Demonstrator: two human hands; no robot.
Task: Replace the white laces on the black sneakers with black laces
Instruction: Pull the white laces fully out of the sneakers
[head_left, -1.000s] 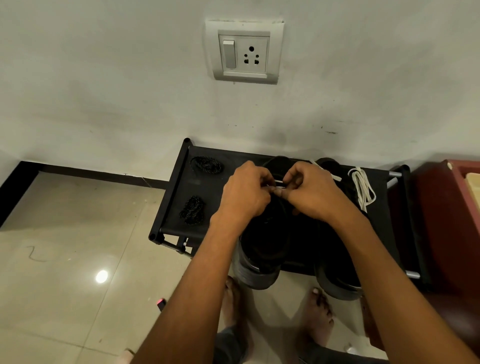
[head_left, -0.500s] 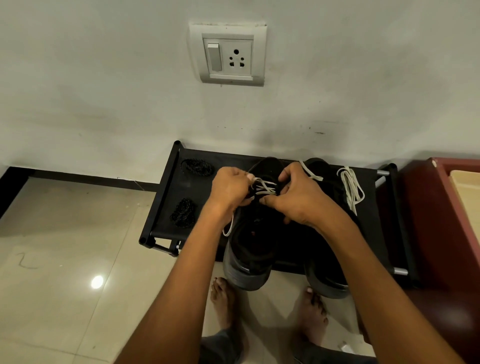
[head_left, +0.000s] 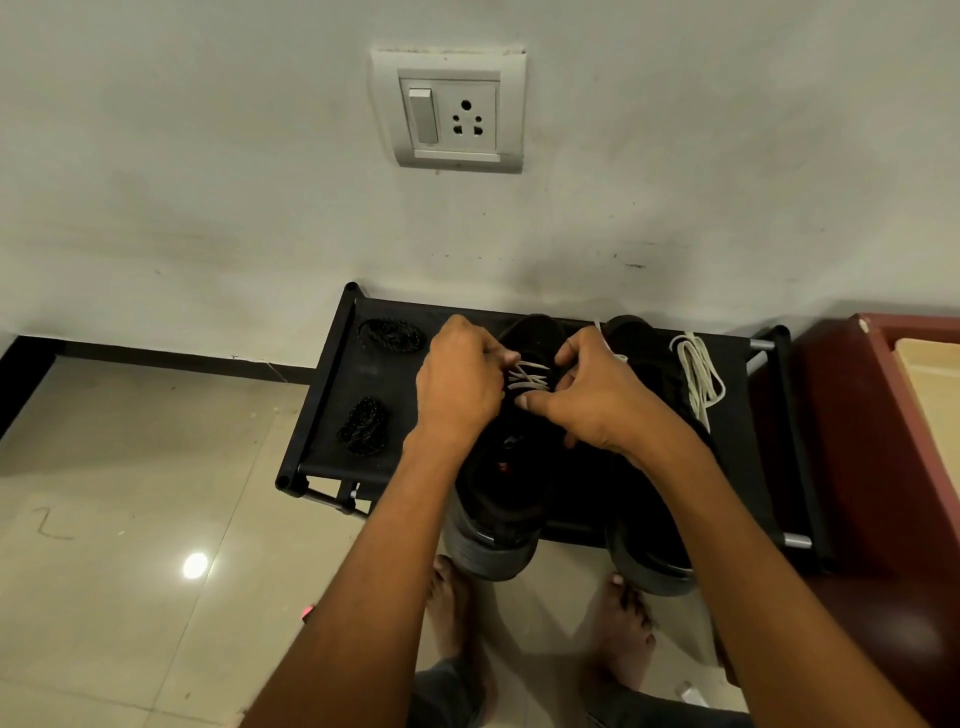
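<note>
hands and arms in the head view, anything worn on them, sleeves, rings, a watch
Both forearms are bare as far as the frame shows, no sleeves. The left hand and right hand carry no gloves, and no watch, band or ring is visible. Short nails show on the thumbs.

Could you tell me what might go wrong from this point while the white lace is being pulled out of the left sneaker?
The left sneaker overhangs the rack's front edge, so tugging the white lace could tip it onto the bare feet. The lace may snag in the eyelets where the left hand and right hand pull.
</note>
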